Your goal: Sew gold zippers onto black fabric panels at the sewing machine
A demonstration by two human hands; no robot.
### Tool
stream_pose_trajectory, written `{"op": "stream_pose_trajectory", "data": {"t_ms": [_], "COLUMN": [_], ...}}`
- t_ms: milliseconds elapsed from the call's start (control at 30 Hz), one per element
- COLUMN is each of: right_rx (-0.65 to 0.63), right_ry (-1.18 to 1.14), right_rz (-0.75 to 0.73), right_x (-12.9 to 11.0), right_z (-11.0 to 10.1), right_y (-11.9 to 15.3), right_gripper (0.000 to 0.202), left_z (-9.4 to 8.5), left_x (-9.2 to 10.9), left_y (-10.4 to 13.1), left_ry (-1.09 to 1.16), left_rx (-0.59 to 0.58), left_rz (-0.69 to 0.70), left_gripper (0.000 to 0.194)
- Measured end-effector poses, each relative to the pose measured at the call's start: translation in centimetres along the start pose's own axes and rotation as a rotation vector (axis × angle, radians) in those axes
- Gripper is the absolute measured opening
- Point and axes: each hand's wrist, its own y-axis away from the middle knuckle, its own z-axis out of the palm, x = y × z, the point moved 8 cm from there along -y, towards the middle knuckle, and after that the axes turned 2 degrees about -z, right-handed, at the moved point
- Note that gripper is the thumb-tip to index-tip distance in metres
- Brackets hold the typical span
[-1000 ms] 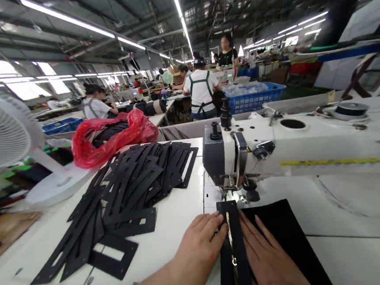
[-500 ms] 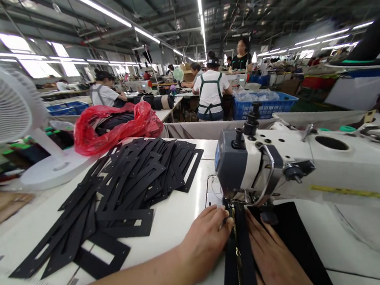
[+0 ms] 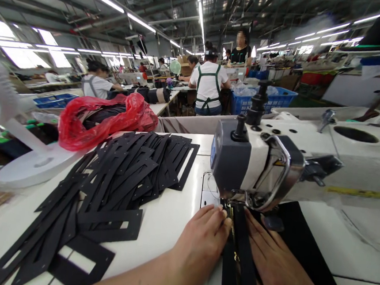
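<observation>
A black zipper (image 3: 233, 228) with gold teeth and a gold slider (image 3: 236, 256) runs toward me from under the needle area of a sewing machine (image 3: 238, 160). It lies along black fabric (image 3: 298, 234), which spreads out to the right. My left hand (image 3: 201, 239) has its fingers bent together at the zipper's left edge, close to the presser foot; the fingertips partly hide what they pinch. Stretched flat, my right hand (image 3: 279, 265) presses on the fabric right of the zipper, its fingertips near the foot. The needle itself is hidden.
Left of the machine lies a pile of black slotted pieces (image 3: 121, 172). Behind it sits a red plastic bag (image 3: 108, 117) with dark contents. A white fan (image 3: 38, 160) stands at far left. Beyond the table are several co-workers and a blue crate (image 3: 263, 100).
The view has shifted slightly, so the pile and fan appear farther left and the machine head looks larger. Both hands stay in nearly the same places on the work.
</observation>
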Motion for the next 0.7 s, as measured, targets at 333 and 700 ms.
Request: {"op": "stream_pose_trajectory", "data": {"t_ms": [333, 700], "right_rx": [0.010, -0.051], "right_ry": [-0.026, -0.084], "right_rz": [0.024, 0.013], "right_x": [0.29, 0.25], "right_z": [-0.34, 0.41], "right_y": [-0.28, 0.24], "right_gripper": [0.081, 0.077], "left_z": [-0.05, 0.05], "left_x": [0.08, 0.10], "left_y": [0.00, 0.04], "left_ry": [-0.001, -0.018], "left_rx": [-0.011, 0.004], "left_rz": [0.032, 0.023], "left_gripper": [0.027, 0.029]}}
